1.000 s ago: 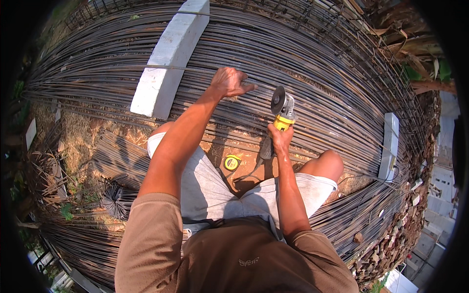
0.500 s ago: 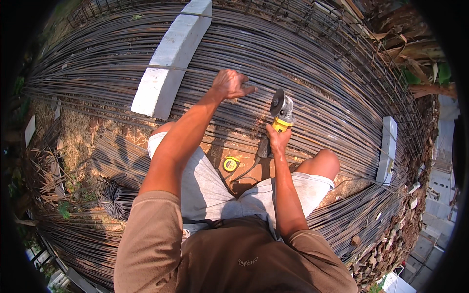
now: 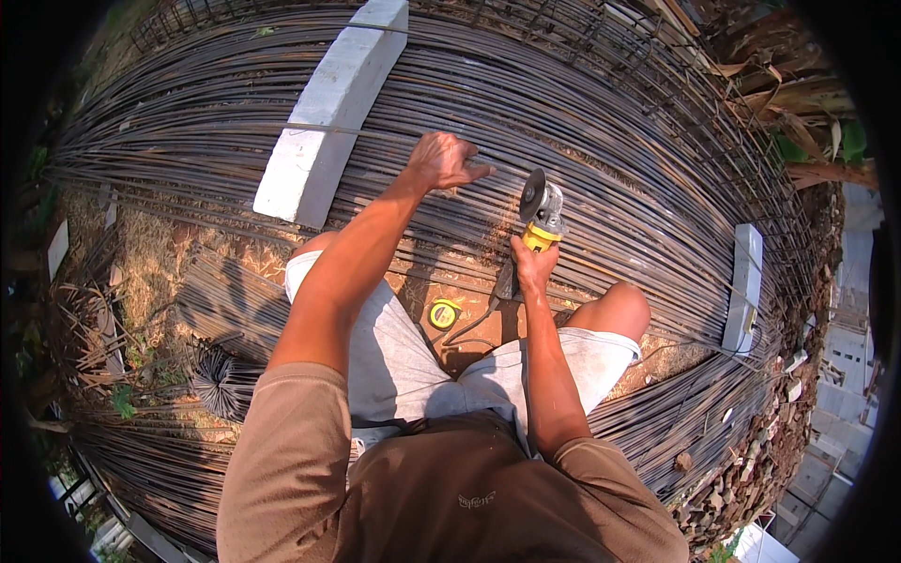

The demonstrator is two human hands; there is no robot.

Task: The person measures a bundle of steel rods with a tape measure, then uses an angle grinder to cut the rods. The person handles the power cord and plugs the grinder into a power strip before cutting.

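Observation:
My right hand (image 3: 535,266) grips an angle grinder (image 3: 542,236) by its yellow and black body. The dark cutting disc (image 3: 533,196) stands upright, facing left, just above a wide bed of steel rods (image 3: 601,225). Up and to the left, my left hand (image 3: 441,161) is closed on a steel rod (image 3: 385,139) that lies across the top of a white block. The thumb and a finger point right, toward the disc; the other fingers are partly hidden. Between my knees, a yellow and black tape measure (image 3: 444,314) lies on the ground beside the grinder's cord (image 3: 474,324).
The long white block (image 3: 314,141) lies across the rods at left, a smaller white block (image 3: 744,286) at right. A coil of tie wire (image 3: 221,383) and more rods (image 3: 160,460) lie at lower left. Wire-like steel cages (image 3: 676,103) run along the far side; rubble (image 3: 751,469) borders the right.
Almost nothing differs. The grinder and my right hand have shifted very slightly downward; my left hand stays in place on the rod.

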